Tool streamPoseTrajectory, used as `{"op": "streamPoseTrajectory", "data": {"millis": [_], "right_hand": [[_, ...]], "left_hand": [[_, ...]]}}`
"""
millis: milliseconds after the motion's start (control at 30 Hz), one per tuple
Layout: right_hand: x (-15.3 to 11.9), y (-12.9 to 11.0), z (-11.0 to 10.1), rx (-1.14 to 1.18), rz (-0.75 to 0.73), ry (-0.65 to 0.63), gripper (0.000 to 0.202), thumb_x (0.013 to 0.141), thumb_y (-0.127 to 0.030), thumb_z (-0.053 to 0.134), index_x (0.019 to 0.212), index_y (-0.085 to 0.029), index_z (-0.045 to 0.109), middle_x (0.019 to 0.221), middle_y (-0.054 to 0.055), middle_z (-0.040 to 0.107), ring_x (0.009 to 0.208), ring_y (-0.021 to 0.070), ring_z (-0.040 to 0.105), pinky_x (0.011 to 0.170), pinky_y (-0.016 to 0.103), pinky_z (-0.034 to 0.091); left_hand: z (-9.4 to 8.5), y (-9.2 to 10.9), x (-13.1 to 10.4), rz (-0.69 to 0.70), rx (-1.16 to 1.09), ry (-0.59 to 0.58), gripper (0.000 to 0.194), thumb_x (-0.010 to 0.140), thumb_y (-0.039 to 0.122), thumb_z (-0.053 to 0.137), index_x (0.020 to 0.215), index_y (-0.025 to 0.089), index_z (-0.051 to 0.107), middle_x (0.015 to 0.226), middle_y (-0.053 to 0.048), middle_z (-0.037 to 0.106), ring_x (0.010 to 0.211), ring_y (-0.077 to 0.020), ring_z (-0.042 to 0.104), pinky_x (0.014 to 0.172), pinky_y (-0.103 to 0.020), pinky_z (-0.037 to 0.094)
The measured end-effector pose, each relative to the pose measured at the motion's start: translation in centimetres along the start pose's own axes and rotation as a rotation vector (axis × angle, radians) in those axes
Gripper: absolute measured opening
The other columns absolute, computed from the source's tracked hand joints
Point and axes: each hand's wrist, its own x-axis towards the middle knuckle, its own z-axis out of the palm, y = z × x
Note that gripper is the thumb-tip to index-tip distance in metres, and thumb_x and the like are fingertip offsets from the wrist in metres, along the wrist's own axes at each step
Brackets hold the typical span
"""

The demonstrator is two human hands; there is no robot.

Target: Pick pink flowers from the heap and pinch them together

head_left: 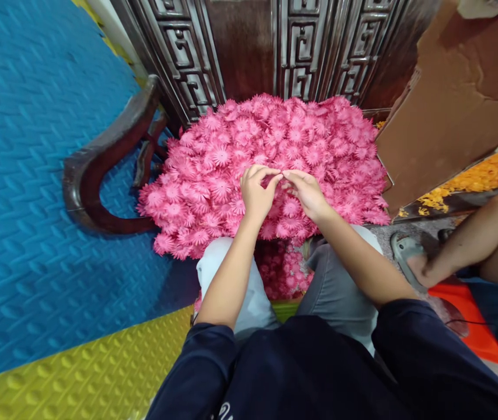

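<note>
Pink flowers: a broad heap (220, 154) in front of the seated person, spread beneath and around the hands as seen from above, reaching out past both on either side.
Lie of the heap: longer from side to side than from front to back, so its length runs across the person's forearms.
Left hand (256, 191): thumb and forefinger drawn together at the tips, next to no gap; whether a small piece is pinched there, I can't tell.
Right hand (308, 192): fingers bent, tips meeting or almost meeting the left ones; its thumb is mostly hidden, so I can't tell its opening or any hold.
Nearer hand: the left sits closer to the heap's middle, the right a little toward its right side; how high they are above the petals isn't clear.
Heap's edges: carved wooden panel (249, 52) beyond it, curved wooden arm (95, 157) at its left, brown board (445, 111) at its right.
</note>
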Motion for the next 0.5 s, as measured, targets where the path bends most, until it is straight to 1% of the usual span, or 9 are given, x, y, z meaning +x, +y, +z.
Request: {"op": "streamPoseTrajectory", "data": {"millis": [100,200,300,400,500], "right_hand": [[0.05,0.07,-0.14,0.004,0.010,-0.029,0.017,0.066,-0.035,0.077,0.075,-0.023,0.071,0.075,-0.007,0.069,0.063,0.0054,0.059,0.063,0.020,0.043],[0.10,0.09,-0.31,0.037,0.051,-0.076,0.020,0.064,-0.037,0.079,0.076,-0.023,0.070,0.076,-0.006,0.068,0.065,0.0063,0.059,0.064,0.021,0.043],[0.14,0.15,-0.44,0.069,0.069,-0.111,0.026,0.060,-0.039,0.083,0.076,-0.023,0.070,0.072,-0.007,0.066,0.065,0.0066,0.058,0.065,0.021,0.044],[0.11,0.08,-0.48,0.077,0.062,-0.132,0.033,0.053,-0.043,0.087,0.072,-0.022,0.069,0.065,-0.007,0.063,0.064,0.0065,0.058,0.065,0.020,0.044],[0.00,-0.22,-0.47,0.112,0.104,-0.135,0.035,0.050,-0.044,0.088,0.070,-0.023,0.068,0.066,-0.008,0.064,0.065,0.0063,0.058,0.064,0.019,0.045]], "left_hand": [[0.00,-0.07,0.03,0.001,-0.018,0.000,0.005,0.080,0.021,0.071,0.077,0.023,0.073,0.084,0.000,0.070,0.087,-0.0185,0.063,0.086,-0.033,0.046],[-0.05,-0.18,0.04,0.004,-0.012,0.004,0.007,0.082,0.021,0.070,0.076,0.024,0.072,0.083,0.000,0.069,0.088,-0.0185,0.062,0.087,-0.033,0.045],[-0.05,-0.25,0.00,-0.002,-0.002,0.001,0.008,0.083,0.023,0.069,0.075,0.024,0.070,0.085,0.000,0.069,0.088,-0.0193,0.062,0.087,-0.034,0.045],[0.01,-0.20,-0.05,0.014,0.026,0.014,0.010,0.084,0.025,0.069,0.074,0.023,0.068,0.085,-0.001,0.070,0.088,-0.0204,0.060,0.087,-0.034,0.043],[0.04,-0.11,-0.06,0.041,0.040,0.003,0.011,0.086,0.027,0.067,0.075,0.024,0.065,0.088,-0.001,0.070,0.088,-0.0208,0.060,0.087,-0.035,0.043]]}}
